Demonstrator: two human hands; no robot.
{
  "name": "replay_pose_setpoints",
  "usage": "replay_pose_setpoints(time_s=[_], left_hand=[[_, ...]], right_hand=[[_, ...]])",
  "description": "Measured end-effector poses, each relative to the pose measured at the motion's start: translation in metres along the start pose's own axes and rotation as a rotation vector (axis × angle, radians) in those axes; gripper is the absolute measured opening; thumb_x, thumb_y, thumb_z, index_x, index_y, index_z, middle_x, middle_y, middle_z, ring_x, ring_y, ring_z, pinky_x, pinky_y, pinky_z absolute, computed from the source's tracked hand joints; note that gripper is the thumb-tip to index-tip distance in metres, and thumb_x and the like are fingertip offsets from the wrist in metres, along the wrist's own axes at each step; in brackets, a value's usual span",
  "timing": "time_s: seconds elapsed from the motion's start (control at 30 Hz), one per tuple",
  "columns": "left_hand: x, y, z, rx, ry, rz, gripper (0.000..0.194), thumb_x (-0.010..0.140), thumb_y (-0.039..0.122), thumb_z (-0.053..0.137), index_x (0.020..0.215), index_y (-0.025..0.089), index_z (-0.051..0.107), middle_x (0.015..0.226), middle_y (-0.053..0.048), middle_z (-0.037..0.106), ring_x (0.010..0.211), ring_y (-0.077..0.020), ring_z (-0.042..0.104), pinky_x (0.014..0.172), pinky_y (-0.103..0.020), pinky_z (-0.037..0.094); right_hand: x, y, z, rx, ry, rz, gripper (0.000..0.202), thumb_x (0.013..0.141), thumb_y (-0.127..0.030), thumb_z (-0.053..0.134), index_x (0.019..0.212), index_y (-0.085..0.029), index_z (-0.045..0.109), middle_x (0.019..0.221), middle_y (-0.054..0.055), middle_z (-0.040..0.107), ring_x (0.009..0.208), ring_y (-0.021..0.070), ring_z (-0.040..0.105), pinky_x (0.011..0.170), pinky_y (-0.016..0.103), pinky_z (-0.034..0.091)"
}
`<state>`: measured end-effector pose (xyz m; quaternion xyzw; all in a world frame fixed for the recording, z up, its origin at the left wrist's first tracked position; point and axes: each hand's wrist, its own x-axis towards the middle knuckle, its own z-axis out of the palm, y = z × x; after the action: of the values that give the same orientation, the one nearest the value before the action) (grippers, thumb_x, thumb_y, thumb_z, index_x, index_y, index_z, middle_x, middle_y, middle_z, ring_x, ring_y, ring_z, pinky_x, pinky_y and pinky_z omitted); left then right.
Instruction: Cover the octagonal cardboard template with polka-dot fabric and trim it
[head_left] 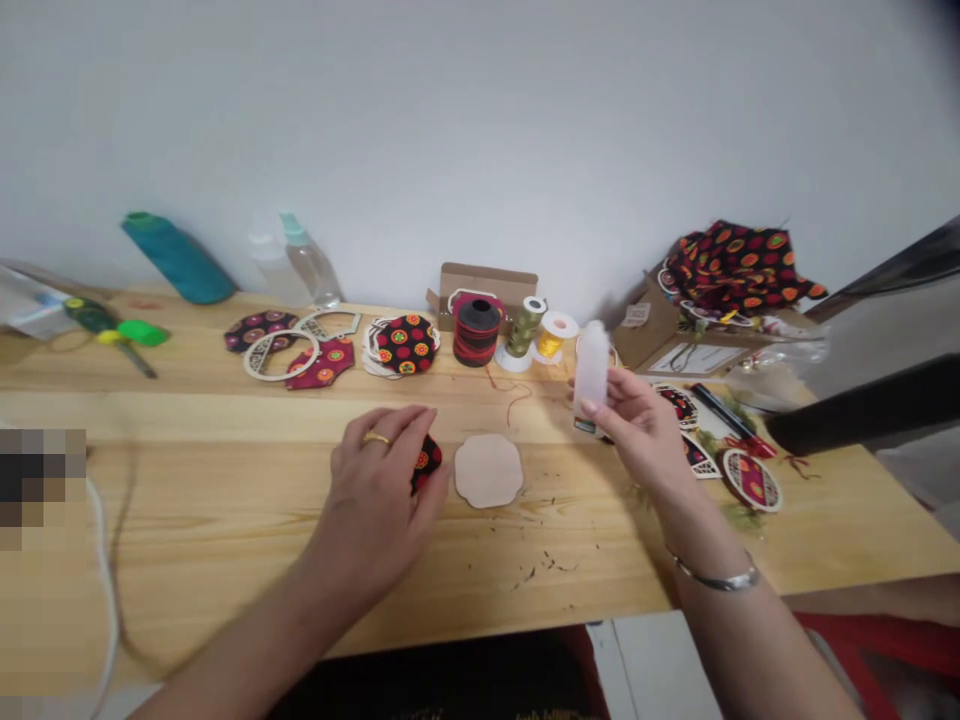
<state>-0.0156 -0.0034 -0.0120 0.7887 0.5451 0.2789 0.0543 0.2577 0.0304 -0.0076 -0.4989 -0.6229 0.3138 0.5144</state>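
My right hand (637,420) is wrapped around a small translucent white squeeze bottle (592,372), held above the table with its narrow end up. My left hand (386,470) is curled over a black fabric piece (427,462) with red and orange dots; the thumb and fingers close around it and hide most of it. Just right of that hand lies a plain pale wooden plate (489,470) with a scalloped outline, flat on the table and touched by neither hand.
Thread spools (477,335) stand by a small cardboard box (491,285). Patterned fabric pieces (407,345) and wooden frames (281,355) lie left. At right are a fabric-topped box (675,335) and finished ornaments (752,480). A glue gun (94,315) sits far left; dark scraps (547,565) lie in front.
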Motion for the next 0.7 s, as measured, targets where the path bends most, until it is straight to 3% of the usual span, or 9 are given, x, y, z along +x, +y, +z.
replay_pose_setpoints(time_s=[0.13,0.33,0.5,0.7], left_hand=[[0.007,-0.011,0.005,0.017,0.121,-0.084,0.038,0.086,0.027,0.051,0.121,0.014,0.055,0.124,-0.015,0.06,0.116,-0.0333,0.047,0.096,-0.053,0.038],[0.003,-0.02,0.022,0.055,0.152,-0.085,0.036,0.084,0.024,0.052,0.118,0.013,0.059,0.121,-0.014,0.062,0.116,-0.0337,0.047,0.094,-0.05,0.039],[0.001,-0.017,0.021,0.015,0.142,-0.073,0.035,0.084,0.021,0.051,0.117,0.014,0.06,0.12,-0.014,0.063,0.116,-0.0335,0.046,0.094,-0.051,0.038],[-0.001,-0.012,0.019,-0.09,0.07,0.052,0.042,0.079,0.013,0.051,0.121,0.012,0.057,0.117,-0.013,0.065,0.117,-0.0313,0.043,0.098,-0.05,0.036]], right_hand=[[-0.009,-0.021,-0.004,-0.425,-0.276,-0.19,0.037,0.081,-0.026,0.066,0.118,-0.021,0.062,0.116,0.009,0.068,0.104,0.0236,0.064,0.091,0.042,0.05],[-0.008,-0.053,-0.003,-0.827,-0.611,-0.374,0.027,0.089,-0.02,0.056,0.115,-0.018,0.062,0.107,0.01,0.068,0.097,0.0234,0.062,0.08,0.037,0.051],[0.003,-0.069,0.01,-1.12,-0.751,-0.549,0.021,0.086,-0.01,0.055,0.101,-0.02,0.067,0.093,0.007,0.069,0.086,0.0217,0.058,0.068,0.033,0.041],[0.01,-0.086,0.039,-1.331,-0.869,-0.78,0.017,0.081,-0.007,0.061,0.073,-0.022,0.064,0.078,0.004,0.065,0.079,0.0226,0.05,0.063,0.036,0.03]])
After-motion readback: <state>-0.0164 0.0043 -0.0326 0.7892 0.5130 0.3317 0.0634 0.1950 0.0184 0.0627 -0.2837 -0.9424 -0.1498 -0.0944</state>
